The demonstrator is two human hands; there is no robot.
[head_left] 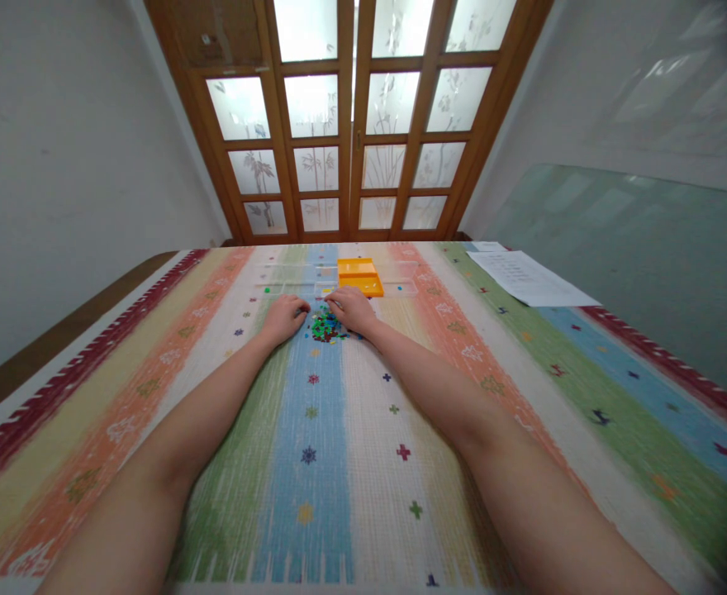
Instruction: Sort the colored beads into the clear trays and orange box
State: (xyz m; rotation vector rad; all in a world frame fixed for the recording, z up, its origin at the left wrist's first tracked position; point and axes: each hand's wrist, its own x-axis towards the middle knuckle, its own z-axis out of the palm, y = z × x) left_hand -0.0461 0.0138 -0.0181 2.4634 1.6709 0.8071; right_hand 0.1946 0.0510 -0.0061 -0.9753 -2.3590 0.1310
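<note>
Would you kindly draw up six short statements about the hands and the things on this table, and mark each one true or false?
1. The pile of small pieces lies between the left hand and the right hand. True.
2. An orange box and a white paper lie on a striped tablecloth. True.
3. The orange box is nearer to the person than the pile. False: it lies beyond the pile.
4. The white paper is on the person's left. False: it is on the right.
5. A green piece lies apart from the pile, to its left. True.
6. The pile is all one colour. False: green and blue both show in it.
</note>
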